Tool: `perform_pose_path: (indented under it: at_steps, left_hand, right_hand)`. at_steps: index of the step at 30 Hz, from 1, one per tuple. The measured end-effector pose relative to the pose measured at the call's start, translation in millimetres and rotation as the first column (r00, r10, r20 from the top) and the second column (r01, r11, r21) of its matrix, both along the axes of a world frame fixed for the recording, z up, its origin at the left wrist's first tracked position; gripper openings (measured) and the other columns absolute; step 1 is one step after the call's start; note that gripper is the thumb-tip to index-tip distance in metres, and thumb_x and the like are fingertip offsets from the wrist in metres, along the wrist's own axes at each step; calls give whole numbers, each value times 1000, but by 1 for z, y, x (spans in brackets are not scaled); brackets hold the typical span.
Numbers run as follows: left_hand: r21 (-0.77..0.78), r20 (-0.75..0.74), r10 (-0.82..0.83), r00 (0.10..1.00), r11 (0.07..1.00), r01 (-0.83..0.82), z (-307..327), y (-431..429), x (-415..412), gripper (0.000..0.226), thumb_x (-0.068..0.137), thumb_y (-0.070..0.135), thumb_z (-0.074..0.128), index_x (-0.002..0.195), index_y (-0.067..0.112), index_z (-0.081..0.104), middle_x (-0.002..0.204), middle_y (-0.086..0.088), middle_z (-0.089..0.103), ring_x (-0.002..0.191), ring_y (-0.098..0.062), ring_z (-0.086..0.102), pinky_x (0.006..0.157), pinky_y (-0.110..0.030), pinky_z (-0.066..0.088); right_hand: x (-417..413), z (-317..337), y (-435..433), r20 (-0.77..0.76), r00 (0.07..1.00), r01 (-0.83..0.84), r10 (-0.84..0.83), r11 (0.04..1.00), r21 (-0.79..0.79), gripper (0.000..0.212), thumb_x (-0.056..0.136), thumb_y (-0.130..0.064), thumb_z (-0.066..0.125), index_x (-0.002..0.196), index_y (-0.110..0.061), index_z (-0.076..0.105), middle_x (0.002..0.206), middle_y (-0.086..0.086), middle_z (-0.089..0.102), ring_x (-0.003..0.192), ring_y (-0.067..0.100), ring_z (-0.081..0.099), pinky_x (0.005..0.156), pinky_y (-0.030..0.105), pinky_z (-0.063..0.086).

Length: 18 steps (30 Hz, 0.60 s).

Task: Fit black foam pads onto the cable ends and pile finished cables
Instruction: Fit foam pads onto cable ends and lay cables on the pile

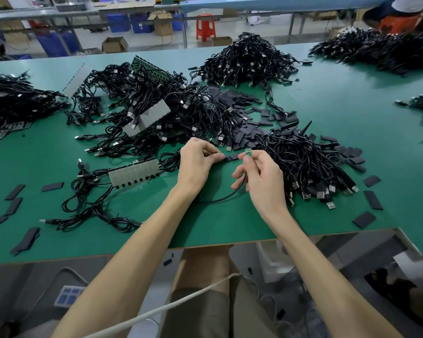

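**Pad-fitting in progress: risk of misalignment at the cable end**

The left hand (197, 162) is pinching one black foam pad (230, 157) between thumb and forefinger, the other fingers curled in. The right hand (261, 176) is gripping the cable (220, 199) just below its end, thumb and forefinger closed on it and the lower fingers loosely curled. It is presenting the small green board (248, 152) at the cable tip. Pad and board are being held just beside each other above the green table (340, 98). Whether they are touching cannot be told.

Risks, as judged from this position:

- The pad is being held by one end only. It is likely to be flexing, so its mouth may be closing and the board corners may be catching on the edge.
- The board is sitting slightly higher than the pad. Pushing at that angle may be tearing the foam or bending the joint where the board meets the cable.
- The slack cable is looping toward the table edge, and any snag there may be pulling the tip off line.
- The finished pile (313, 164) is lying just beside the right hand, with loose pads (244, 137) and the unfitted heap (171, 111) close behind. A careless toss may be mixing done and undone stock.
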<state>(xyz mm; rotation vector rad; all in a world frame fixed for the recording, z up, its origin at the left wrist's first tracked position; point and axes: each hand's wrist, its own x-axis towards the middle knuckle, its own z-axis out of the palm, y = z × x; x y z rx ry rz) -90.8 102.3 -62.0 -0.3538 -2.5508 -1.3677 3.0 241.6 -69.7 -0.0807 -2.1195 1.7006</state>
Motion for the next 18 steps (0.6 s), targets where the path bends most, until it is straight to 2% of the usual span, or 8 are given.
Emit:
perform_pose_path:
  at_steps: [2,3,5,8,10,15,18]
  left_hand:
    - [161,15,-56,998,986,53,2,-1,1,9,78,18,87,79,18,78,85,1,71,67,1,59,66,-11,45]
    - [274,47,-110,993,957,93,3,-2,2,8,79,18,85,80,16,78,80,0,74,65,-2,62,66,-16,49]
    - [484,104,-223,969,863,147,3,-5,5,8,83,18,82,83,13,77,75,-2,73,65,-11,64,63,-24,51]
    - [708,127,-393,911,679,195,2,-8,8,11,86,20,79,90,10,76,80,-7,68,70,-15,61,59,-25,47]
    - [754,144,-470,871,622,211,1,-7,9,18,90,20,73,103,8,77,81,-6,67,71,-15,60,62,-23,49]
    - [667,220,-529,820,695,269,-2,-3,13,30,102,0,52,130,-6,61,92,-10,65,64,-14,55,70,-24,52]
    - [666,255,-575,777,687,290,1,-2,16,38,101,-11,44,137,-8,52,102,-12,66,67,-13,60,76,-25,56]
  right_hand:
    - [0,-1,0,11,1000,-13,13,1000,13,17,109,-19,45,102,-18,60,78,-2,72,55,17,71,51,19,41]
    - [-1,-1,1,16,1000,-20,19,1000,17,16,109,-19,46,102,-18,60,77,-2,73,55,17,70,51,18,41]
    - [-2,-2,1,23,999,-38,37,999,20,16,108,-20,48,100,-17,61,75,-2,73,54,18,70,51,15,41]
    - [-4,-1,0,24,998,-63,62,998,25,16,107,-22,52,98,-17,64,75,-1,73,54,19,70,52,14,41]
    - [-4,-1,0,9,998,-65,65,997,31,15,106,-23,53,97,-19,64,74,-1,73,54,19,69,51,14,42]
    - [-4,-2,-1,-10,997,-74,74,997,26,13,106,-23,54,98,-20,64,75,-2,74,52,20,68,50,13,43]
    - [-4,-2,0,-21,998,-59,59,998,2,9,106,-21,54,102,-21,62,75,-1,74,51,20,68,48,13,43]
